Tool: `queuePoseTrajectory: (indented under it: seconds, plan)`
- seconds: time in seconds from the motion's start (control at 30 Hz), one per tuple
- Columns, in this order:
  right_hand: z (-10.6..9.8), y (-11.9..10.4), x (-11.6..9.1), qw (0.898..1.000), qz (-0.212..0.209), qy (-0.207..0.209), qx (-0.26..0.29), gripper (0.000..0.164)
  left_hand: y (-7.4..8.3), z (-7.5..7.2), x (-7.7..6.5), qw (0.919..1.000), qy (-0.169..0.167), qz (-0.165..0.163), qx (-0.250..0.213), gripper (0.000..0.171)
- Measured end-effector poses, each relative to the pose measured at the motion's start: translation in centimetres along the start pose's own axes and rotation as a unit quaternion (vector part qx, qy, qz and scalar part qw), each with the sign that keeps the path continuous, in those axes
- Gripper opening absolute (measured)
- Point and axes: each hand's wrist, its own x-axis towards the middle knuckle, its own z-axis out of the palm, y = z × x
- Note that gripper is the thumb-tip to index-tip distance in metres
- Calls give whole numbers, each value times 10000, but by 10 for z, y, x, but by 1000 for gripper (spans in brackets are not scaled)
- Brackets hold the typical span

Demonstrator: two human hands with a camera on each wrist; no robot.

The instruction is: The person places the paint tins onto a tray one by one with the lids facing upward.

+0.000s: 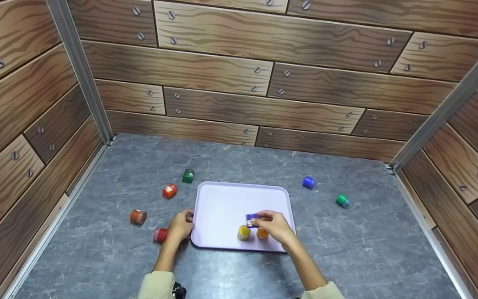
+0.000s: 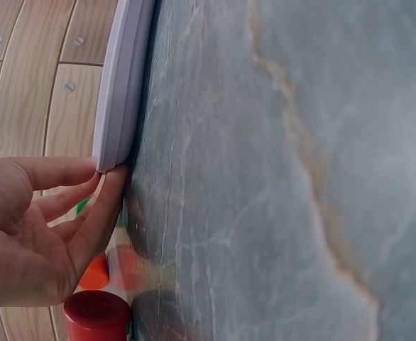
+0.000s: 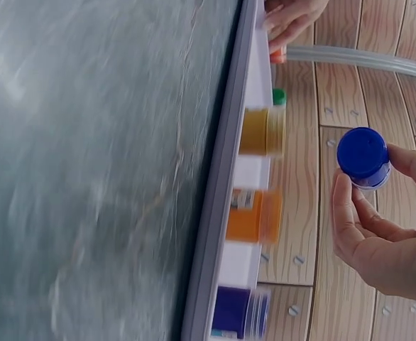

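Observation:
My left hand (image 1: 181,225) pinches the left rim of a pale lilac tray (image 1: 222,203); the left wrist view shows thumb and fingers meeting at the tray edge (image 2: 116,106). Above the tray, the fingers and thumb of my right hand (image 1: 275,226) hold a small blue paint jar (image 3: 364,158) with a blue lid. Below it, a yellow paint jar (image 1: 244,233) and an orange paint jar (image 1: 262,234) stand on the tray near its front edge. A dark blue jar (image 3: 238,311) also stands on the tray in the right wrist view; my right hand hides it from the head view.
Left of the tray lie a red jar (image 1: 160,235), a brown jar (image 1: 138,216), an orange-red jar (image 1: 169,190) and a dark green jar (image 1: 188,175). To the right are a blue jar (image 1: 308,182) and a green jar (image 1: 342,201). Wood-patterned walls (image 1: 222,99) enclose the grey tabletop (image 1: 367,249).

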Motion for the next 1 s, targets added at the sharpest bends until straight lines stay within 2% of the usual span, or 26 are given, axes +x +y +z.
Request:
queuePoseTrajectory:
  seconds: [0.23, 0.4, 0.6, 0.83, 1.0]
  plan:
    - [19, -32, -15, 9993, -198, -287, 149, 35, 0, 0, -1, 9999, -30, -23, -99, 38]
    - [33, -40, -16, 9987, -383, -299, 137, 35, 0, 0, -1, 9999, -8, 26, -103, 38]
    - [51, -39, -12, 9982, -424, -387, 173, 34, 0, 0, 0, 10000, 12, 34, -11, 37]
    - [69, -39, -10, 9973, -659, -253, -205, 31, 1, 0, -1, 10000, -22, -56, -61, 38]
    - [80, -15, 7, 9969, -698, -203, -296, 31, 1, 1, 0, 10000, -37, -78, -49, 37]
